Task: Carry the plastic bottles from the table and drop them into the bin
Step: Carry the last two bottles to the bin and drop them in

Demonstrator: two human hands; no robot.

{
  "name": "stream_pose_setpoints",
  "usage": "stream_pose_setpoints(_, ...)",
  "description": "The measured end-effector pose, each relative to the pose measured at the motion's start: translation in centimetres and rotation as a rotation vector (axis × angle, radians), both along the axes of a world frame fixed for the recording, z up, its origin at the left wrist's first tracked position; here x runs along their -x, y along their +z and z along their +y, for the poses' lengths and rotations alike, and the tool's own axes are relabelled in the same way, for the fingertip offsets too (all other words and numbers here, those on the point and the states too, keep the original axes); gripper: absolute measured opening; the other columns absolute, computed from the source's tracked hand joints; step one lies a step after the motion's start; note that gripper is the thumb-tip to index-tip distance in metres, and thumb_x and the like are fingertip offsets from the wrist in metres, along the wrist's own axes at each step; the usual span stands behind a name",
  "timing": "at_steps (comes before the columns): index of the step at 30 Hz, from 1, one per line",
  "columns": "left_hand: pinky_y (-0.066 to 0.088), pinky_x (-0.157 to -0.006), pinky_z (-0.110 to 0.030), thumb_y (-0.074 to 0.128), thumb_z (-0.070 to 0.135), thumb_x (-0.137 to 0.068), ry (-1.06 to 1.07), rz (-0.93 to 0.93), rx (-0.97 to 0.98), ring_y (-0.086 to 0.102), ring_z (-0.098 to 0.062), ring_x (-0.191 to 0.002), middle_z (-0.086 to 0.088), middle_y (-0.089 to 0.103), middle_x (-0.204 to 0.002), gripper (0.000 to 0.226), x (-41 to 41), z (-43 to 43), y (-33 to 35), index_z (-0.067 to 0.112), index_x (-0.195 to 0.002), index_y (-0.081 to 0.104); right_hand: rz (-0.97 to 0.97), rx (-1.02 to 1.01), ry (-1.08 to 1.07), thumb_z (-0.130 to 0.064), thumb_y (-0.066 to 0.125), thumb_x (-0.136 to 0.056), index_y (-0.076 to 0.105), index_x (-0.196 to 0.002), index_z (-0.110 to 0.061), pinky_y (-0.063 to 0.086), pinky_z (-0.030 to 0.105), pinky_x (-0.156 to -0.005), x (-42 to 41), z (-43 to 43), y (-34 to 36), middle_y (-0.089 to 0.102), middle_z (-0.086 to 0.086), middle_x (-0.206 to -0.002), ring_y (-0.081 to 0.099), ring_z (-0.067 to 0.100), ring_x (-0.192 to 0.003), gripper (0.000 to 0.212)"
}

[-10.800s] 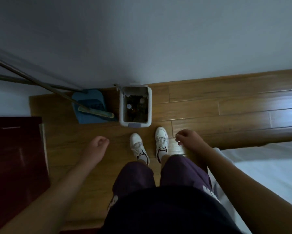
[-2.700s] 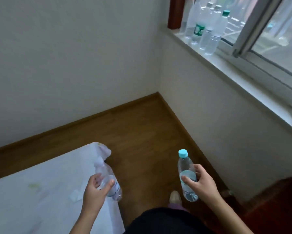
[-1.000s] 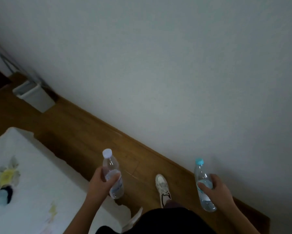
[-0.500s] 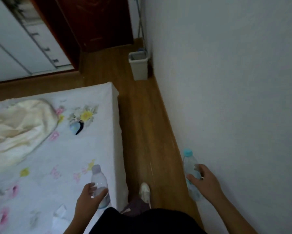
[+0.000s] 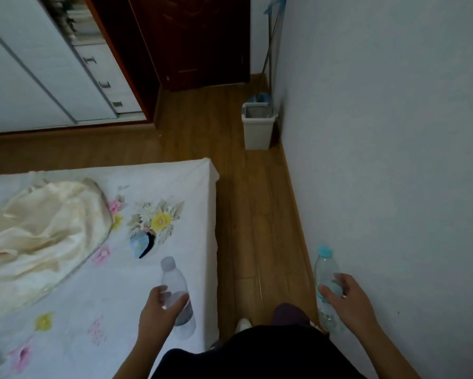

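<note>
At twelve o'clock by the wall stands the bin (image 5: 257, 135); the left hand (image 5: 156, 313) grasps a white-capped bottle (image 5: 172, 277), the right hand (image 5: 350, 302) a blue-capped bottle (image 5: 325, 269).

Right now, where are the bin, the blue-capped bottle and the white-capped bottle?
bin (image 5: 258, 134): head view, on its front wall.
blue-capped bottle (image 5: 325, 269): head view, on the clear shoulder below the cap.
white-capped bottle (image 5: 174, 280): head view, on the upper body below the cap.

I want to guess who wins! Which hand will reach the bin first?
Probably the right hand: it grips the blue-capped bottle beside the wall, and the bin stands by that wall. The left hand holds the white-capped bottle over the bed.
</note>
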State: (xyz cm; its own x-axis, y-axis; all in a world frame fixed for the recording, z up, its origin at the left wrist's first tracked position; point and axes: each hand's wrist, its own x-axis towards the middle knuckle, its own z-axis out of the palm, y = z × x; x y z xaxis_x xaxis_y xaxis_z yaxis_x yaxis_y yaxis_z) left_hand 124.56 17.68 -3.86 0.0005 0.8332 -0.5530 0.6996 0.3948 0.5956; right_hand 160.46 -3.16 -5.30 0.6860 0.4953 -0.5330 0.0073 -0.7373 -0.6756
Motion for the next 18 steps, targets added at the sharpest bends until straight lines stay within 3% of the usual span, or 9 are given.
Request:
stream_pose_setpoints(7,0.048,-0.091,-0.038,0.072,0.062,-0.063,-0.084,-0.072,-0.094,0.061,-0.021,-0.106,0.001,0.065,-0.112,0.076,-10.1,13.7,0.5,0.019,-0.123,0.055,-0.018,0.053,-0.028,-0.029,0.08,-0.08,0.055,-0.12,-0.018,0.045,0.033,-0.079,-7.7,9.0,-1.0,0.059,-0.015,-0.09,0.059,0.016,-0.084,0.048)
stream_pose_setpoints(10,0.049,-0.091,-0.039,0.077,0.057,-0.068,-0.075,-0.067,-0.113,0.061,-0.021,-0.105,0.0,0.065,-0.113,0.071,-13.6,19.2,-0.3,0.017,-0.123,0.055,-0.019,0.058,-0.027,-0.028,0.082,-0.078,0.058,-0.124,-0.013,0.047,0.035,-0.081,-12.0,15.1,-2.3,0.064,-0.007,-0.095,0.063,0.021,-0.089,0.054)
stream_pose_setpoints(13,0.047,-0.089,-0.039,0.082,0.04,-0.077,-0.004,-0.035,-0.106,0.061,-0.022,-0.105,-0.002,0.064,-0.114,0.059,-16.2,24.1,-0.8,0.014,-0.123,0.055,0.017,0.044,0.06,-0.032,0.081,-0.079,0.056,-0.128,-0.013,0.048,0.029,-0.075,-16.1,22.8,-2.7,0.067,0.001,-0.106,0.065,0.019,-0.091,0.058)
stream_pose_setpoints(16,0.049,-0.091,-0.042,0.084,0.036,-0.076,0.102,-0.027,-0.112,0.064,-0.026,-0.106,-0.006,0.067,-0.115,0.057,-18.3,28.5,-0.7,0.013,-0.12,0.056,0.011,0.006,0.212,-0.031,0.081,-0.079,0.059,-0.115,-0.021,0.048,0.022,-0.065,-19.0,31.8,-0.9,0.068,-0.009,-0.095,0.065,0.005,-0.081,0.043)
stream_pose_setpoints(18,0.049,-0.091,-0.042,0.085,0.034,-0.076,0.154,-0.014,-0.129,0.065,-0.028,-0.105,-0.008,0.069,-0.113,0.055,-19.3,31.2,-0.8,0.011,-0.119,0.058,-0.005,-0.004,0.334,-0.037,0.081,-0.077,0.058,-0.109,-0.027,0.051,0.024,-0.065,-20.9,37.9,0.2,0.07,-0.007,-0.096,0.066,0.006,-0.081,0.04)
